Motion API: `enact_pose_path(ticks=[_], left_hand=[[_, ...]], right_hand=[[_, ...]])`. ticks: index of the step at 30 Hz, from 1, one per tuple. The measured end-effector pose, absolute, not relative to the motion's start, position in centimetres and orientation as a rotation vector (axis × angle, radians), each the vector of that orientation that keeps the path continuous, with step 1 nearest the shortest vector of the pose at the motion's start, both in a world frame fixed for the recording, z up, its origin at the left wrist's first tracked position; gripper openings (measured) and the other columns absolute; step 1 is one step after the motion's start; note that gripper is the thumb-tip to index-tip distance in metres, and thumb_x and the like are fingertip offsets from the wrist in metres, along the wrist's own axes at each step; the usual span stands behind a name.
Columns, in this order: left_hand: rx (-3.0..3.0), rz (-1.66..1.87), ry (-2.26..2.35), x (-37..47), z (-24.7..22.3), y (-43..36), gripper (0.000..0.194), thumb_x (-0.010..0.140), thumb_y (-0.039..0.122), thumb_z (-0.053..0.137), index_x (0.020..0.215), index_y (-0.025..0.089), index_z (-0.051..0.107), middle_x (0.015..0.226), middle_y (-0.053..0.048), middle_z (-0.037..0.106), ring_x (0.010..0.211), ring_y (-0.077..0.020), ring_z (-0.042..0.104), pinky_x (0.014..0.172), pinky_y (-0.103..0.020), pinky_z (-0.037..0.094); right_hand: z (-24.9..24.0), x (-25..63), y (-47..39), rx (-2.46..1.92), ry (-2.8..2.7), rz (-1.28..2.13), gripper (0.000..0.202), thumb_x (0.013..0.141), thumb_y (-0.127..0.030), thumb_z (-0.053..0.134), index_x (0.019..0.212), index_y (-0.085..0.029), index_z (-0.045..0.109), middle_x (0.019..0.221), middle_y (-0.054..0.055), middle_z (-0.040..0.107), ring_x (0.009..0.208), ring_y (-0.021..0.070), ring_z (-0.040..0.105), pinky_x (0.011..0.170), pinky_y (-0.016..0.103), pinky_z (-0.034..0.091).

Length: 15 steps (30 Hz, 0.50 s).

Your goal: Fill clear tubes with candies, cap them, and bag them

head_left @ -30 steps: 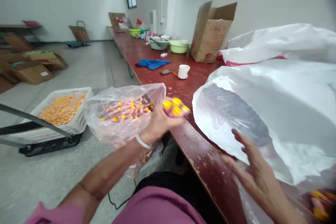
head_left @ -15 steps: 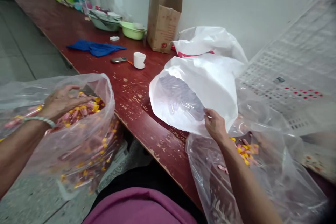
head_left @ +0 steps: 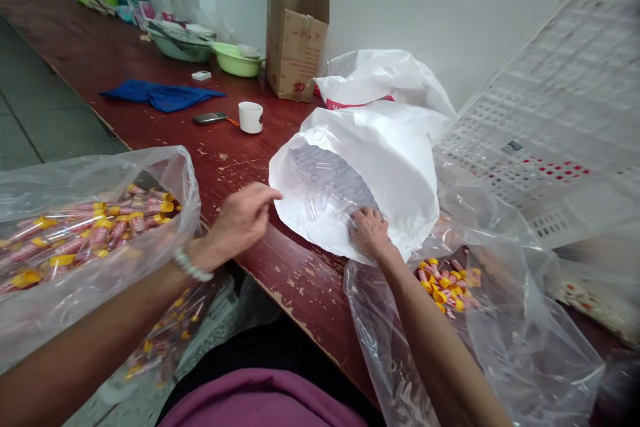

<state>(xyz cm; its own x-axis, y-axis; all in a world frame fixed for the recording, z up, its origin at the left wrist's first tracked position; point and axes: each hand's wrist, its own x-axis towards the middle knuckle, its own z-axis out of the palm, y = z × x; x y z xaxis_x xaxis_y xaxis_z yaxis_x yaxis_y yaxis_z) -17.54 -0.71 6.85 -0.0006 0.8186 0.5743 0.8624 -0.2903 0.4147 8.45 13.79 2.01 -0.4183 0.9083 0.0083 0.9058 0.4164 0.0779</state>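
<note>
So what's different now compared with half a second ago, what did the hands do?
The left hand came out of the clear plastic bag of pink, yellow-capped tubes and reached right, to the rim of the white plastic bag of clear tubes. The right hand stays on that rim.

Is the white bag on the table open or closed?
Open: the white bag gapes toward the camera, clear tubes visible inside, the right hand at its rim.

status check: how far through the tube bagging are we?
Done: a clear bag at left holds many yellow-capped pink tubes; a small pile lies in the bag at right. In hand: the right hand grips the white bag at its rim; the left hand reaches toward it, empty. Left: that bag holds plenty of clear uncapped tubes.
</note>
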Motion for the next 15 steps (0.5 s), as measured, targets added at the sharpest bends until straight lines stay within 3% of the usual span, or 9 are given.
enact_pose_path(ticks=[3,5,8,11,15], left_hand=[[-2.314,-0.819,-2.254,-14.3,5.1,4.7,0.029,0.082,0.008,0.041,0.100,0.014,0.062,0.102,-0.011,0.066,0.098,-0.0210,0.061,0.091,-0.032,0.045],[-2.209,-0.704,-2.447,-13.1,3.9,7.8,0.027,0.085,0.022,0.047,0.107,0.011,0.058,0.101,-0.016,0.065,0.099,-0.0272,0.061,0.088,-0.037,0.045],[-2.129,-0.626,-2.575,-12.3,2.4,10.7,0.054,0.076,0.042,0.062,0.115,0.008,0.050,0.099,-0.021,0.064,0.097,-0.0341,0.061,0.080,-0.040,0.047],[-2.115,-0.576,-2.645,-12.6,1.2,11.8,0.056,0.067,0.035,0.068,0.114,0.010,0.051,0.100,-0.019,0.064,0.095,-0.0328,0.062,0.077,-0.036,0.047],[-2.124,-0.575,-2.651,-13.7,1.0,12.1,0.032,0.065,0.015,0.058,0.097,0.014,0.061,0.092,-0.014,0.067,0.091,-0.0280,0.063,0.075,-0.031,0.047]], right_hand=[[2.1,9.2,13.9,1.628,2.656,0.027,0.035,0.082,-0.018,0.047,0.115,-0.020,0.059,0.125,0.014,0.049,0.111,0.0283,0.048,0.090,0.043,0.038],[1.9,9.6,14.0,1.616,2.698,-0.016,0.037,0.081,-0.015,0.046,0.116,-0.019,0.059,0.126,0.014,0.048,0.110,0.0265,0.049,0.091,0.041,0.038],[1.5,10.1,14.0,1.617,2.763,-0.063,0.038,0.081,-0.011,0.044,0.115,-0.016,0.058,0.125,0.013,0.050,0.109,0.0247,0.050,0.090,0.037,0.039],[1.5,10.6,13.8,1.601,2.850,-0.111,0.039,0.081,-0.010,0.044,0.118,-0.016,0.056,0.117,0.012,0.055,0.107,0.0228,0.051,0.091,0.034,0.039],[2.1,11.0,13.5,1.661,2.956,-0.190,0.045,0.082,-0.013,0.047,0.126,-0.010,0.051,0.111,0.014,0.058,0.101,0.0213,0.054,0.093,0.032,0.040]])
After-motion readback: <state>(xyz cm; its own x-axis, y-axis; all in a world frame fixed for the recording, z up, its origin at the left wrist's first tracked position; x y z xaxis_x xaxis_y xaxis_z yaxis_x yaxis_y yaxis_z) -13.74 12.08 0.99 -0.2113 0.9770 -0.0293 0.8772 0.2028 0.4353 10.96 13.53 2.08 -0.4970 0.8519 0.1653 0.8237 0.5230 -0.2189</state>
